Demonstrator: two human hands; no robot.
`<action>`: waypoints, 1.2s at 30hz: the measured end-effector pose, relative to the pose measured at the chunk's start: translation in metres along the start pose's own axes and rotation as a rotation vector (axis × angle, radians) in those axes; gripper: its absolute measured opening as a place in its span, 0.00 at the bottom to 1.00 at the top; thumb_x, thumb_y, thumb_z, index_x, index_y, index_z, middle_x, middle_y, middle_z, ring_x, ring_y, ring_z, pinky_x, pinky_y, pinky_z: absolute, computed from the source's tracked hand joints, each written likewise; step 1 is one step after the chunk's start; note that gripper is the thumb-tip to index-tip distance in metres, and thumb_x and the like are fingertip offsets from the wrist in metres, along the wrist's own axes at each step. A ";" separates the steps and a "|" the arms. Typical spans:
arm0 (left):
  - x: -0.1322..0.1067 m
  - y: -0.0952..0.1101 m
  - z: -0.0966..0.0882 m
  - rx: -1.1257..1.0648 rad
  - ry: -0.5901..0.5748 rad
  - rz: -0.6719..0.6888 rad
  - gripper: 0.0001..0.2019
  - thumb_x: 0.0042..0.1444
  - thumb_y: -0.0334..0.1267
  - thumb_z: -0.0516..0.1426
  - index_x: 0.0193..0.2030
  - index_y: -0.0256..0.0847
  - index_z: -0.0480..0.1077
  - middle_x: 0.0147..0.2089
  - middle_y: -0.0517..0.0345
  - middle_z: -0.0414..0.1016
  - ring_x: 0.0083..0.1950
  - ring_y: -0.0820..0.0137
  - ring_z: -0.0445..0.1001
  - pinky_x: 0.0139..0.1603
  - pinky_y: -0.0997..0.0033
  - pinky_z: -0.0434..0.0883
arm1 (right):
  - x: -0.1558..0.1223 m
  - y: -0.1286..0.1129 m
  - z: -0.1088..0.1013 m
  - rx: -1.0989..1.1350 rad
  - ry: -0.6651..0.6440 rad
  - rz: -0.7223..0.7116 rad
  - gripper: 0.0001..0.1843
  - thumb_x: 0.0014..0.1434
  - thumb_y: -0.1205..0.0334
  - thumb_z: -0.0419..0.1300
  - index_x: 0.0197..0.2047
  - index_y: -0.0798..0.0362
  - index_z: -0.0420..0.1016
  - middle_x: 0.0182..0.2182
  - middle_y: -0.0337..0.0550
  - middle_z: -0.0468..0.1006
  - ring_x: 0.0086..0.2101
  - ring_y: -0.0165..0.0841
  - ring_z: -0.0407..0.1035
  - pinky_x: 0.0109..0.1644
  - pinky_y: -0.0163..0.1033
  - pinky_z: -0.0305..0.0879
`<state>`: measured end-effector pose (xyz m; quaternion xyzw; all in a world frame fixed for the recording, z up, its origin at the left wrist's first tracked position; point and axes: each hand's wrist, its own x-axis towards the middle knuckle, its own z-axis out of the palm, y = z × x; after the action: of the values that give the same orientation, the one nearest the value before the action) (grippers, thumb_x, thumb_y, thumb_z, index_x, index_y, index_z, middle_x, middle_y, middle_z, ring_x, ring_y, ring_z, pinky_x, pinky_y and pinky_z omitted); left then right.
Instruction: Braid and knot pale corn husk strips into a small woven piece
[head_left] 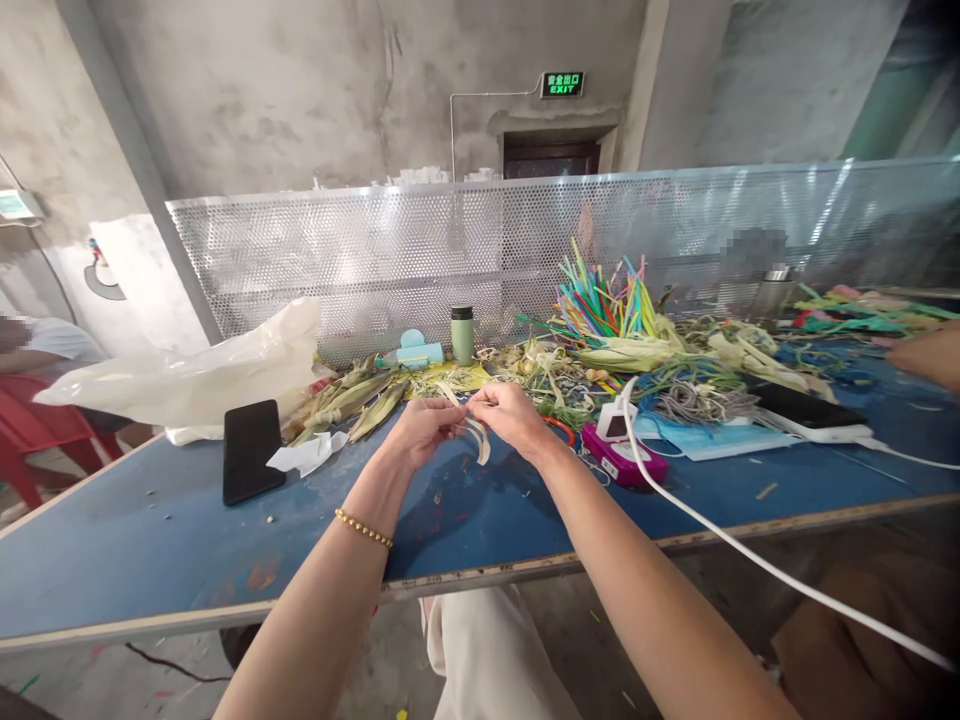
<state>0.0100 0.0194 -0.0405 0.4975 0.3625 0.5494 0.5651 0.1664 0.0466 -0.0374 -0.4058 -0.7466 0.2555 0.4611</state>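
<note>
Over the blue table (135, 560), my left hand (420, 428) and my right hand (510, 415) meet, both pinched on a pale strip of corn husk (472, 425). The strip runs between my fingertips and its loose end curls down toward the table. A gold bead bracelet (364, 528) sits on my left wrist. Just beyond my hands lies a heap of dry corn husks (352, 398).
A black phone (251, 450) and crumpled paper (306, 455) lie left. A plastic bag (210, 375), green flask (462, 334), colourful strips (600, 300), pink device (626, 460) with white cable (750, 560) and a perforated metal screen (375, 250) surround. Another person's hand (930, 355) is far right.
</note>
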 end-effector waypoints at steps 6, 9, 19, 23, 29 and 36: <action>0.000 0.001 0.001 -0.019 -0.022 0.004 0.10 0.38 0.31 0.70 0.21 0.30 0.73 0.21 0.54 0.71 0.23 0.77 0.66 0.25 0.75 0.62 | 0.000 -0.002 -0.002 0.028 0.007 0.005 0.09 0.48 0.62 0.59 0.26 0.58 0.77 0.20 0.41 0.75 0.23 0.29 0.65 0.26 0.33 0.57; -0.001 0.002 0.001 -0.004 -0.023 0.009 0.09 0.38 0.31 0.70 0.20 0.31 0.73 0.20 0.55 0.71 0.22 0.77 0.66 0.24 0.75 0.61 | 0.000 -0.003 -0.002 0.020 0.005 0.003 0.09 0.49 0.62 0.59 0.26 0.58 0.77 0.21 0.41 0.76 0.23 0.30 0.65 0.26 0.33 0.57; 0.000 -0.001 -0.001 0.046 -0.004 -0.021 0.11 0.40 0.35 0.70 0.22 0.31 0.74 0.24 0.51 0.75 0.23 0.74 0.71 0.26 0.75 0.63 | 0.000 -0.006 -0.001 -0.214 0.052 -0.110 0.07 0.53 0.69 0.58 0.27 0.56 0.76 0.25 0.42 0.79 0.27 0.31 0.69 0.33 0.34 0.59; -0.001 0.001 -0.002 0.081 -0.001 -0.069 0.12 0.38 0.36 0.71 0.25 0.31 0.76 0.28 0.46 0.79 0.26 0.70 0.74 0.27 0.73 0.64 | 0.001 -0.004 -0.001 -0.202 0.052 -0.156 0.06 0.55 0.68 0.60 0.29 0.54 0.77 0.27 0.42 0.80 0.28 0.31 0.70 0.34 0.34 0.59; 0.004 -0.001 -0.002 0.155 0.182 -0.051 0.14 0.27 0.36 0.73 0.21 0.33 0.75 0.18 0.59 0.70 0.18 0.79 0.61 0.20 0.74 0.50 | 0.004 -0.001 0.002 -0.307 0.101 -0.210 0.04 0.56 0.65 0.63 0.30 0.53 0.79 0.32 0.42 0.81 0.35 0.34 0.72 0.40 0.37 0.61; 0.009 -0.004 -0.003 -0.059 0.351 -0.007 0.21 0.24 0.36 0.73 0.30 0.35 0.76 0.22 0.62 0.72 0.18 0.80 0.61 0.20 0.75 0.49 | -0.004 -0.009 0.001 -0.600 0.493 -0.386 0.10 0.57 0.60 0.63 0.42 0.54 0.78 0.45 0.52 0.76 0.47 0.44 0.66 0.50 0.45 0.58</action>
<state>0.0090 0.0293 -0.0441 0.3760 0.4407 0.6363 0.5094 0.1633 0.0385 -0.0326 -0.4237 -0.7174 -0.1683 0.5268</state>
